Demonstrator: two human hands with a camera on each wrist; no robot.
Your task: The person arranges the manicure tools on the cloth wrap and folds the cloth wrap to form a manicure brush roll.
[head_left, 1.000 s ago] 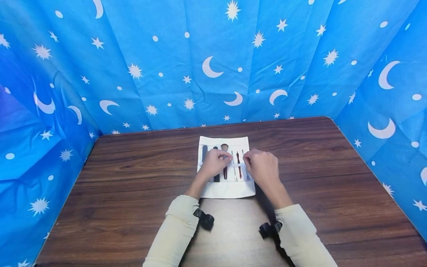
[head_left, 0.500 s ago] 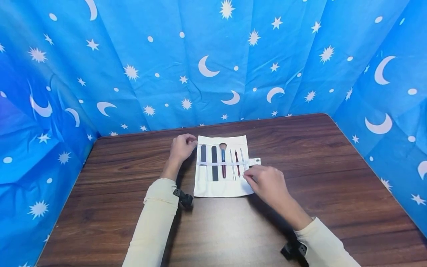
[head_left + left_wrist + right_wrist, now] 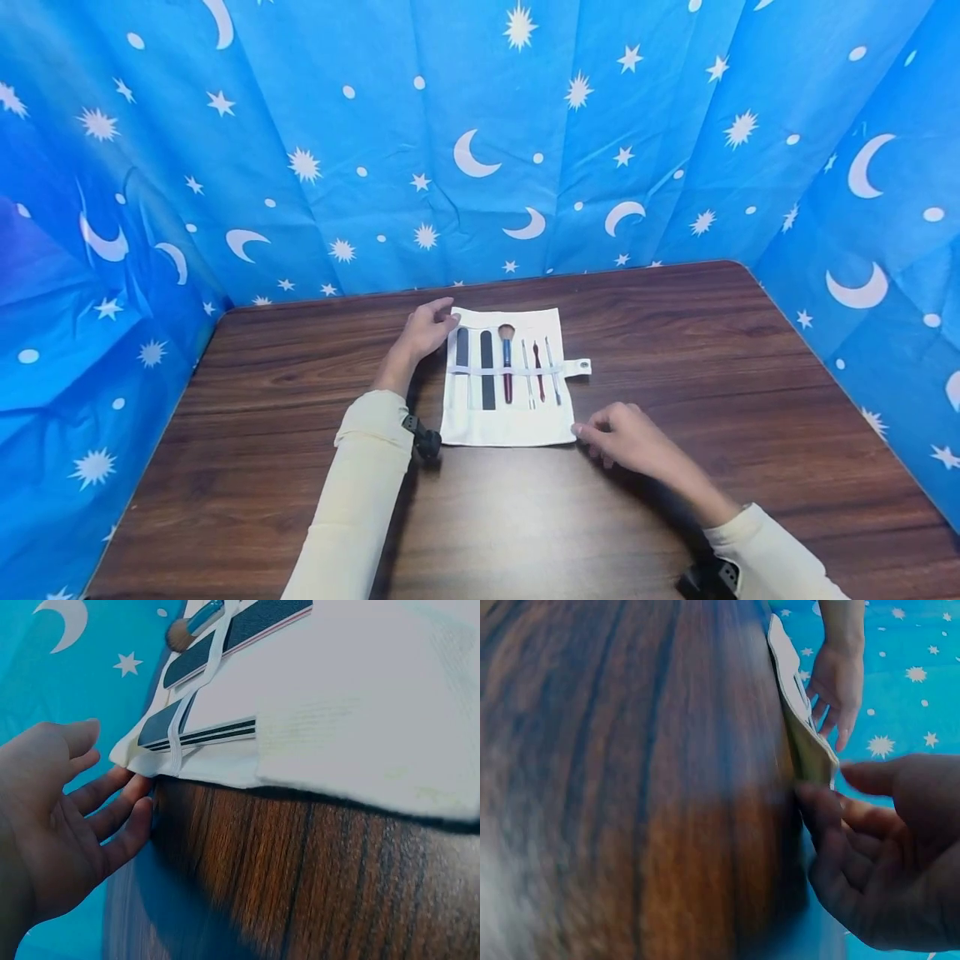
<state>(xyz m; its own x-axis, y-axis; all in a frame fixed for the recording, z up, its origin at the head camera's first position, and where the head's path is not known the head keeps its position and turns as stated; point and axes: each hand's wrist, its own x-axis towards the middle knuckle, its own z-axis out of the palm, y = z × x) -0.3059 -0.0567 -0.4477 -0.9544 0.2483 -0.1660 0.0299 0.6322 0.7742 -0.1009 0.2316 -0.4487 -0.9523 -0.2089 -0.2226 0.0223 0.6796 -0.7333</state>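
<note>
A white fabric tool roll (image 3: pixel 506 427) lies unfolded on the table. Under its elastic strap sit a grey nail file (image 3: pixel 462 348), a black nail file (image 3: pixel 487 383), a makeup brush (image 3: pixel 507 358) and several slim metal and red tools (image 3: pixel 538 371). My left hand (image 3: pixel 429 329) is at the roll's far left corner, its fingers touching the edge and its thumb held apart, as the left wrist view (image 3: pixel 64 810) shows. At the near right corner, my right hand (image 3: pixel 626 437) pinches the fabric between thumb and index finger; the contact is partly blurred in the right wrist view.
A snap tab (image 3: pixel 577 367) sticks out from the roll's right side. The brown wood-grain table (image 3: pixel 300 375) extends around it. A blue curtain (image 3: pixel 375 150) with moons and stars stands behind the table and at both sides.
Both hands have left the middle of the roll. The left has gone outward to the far left corner, the right down to the near right corner. The tools and snap tab are now uncovered.
</note>
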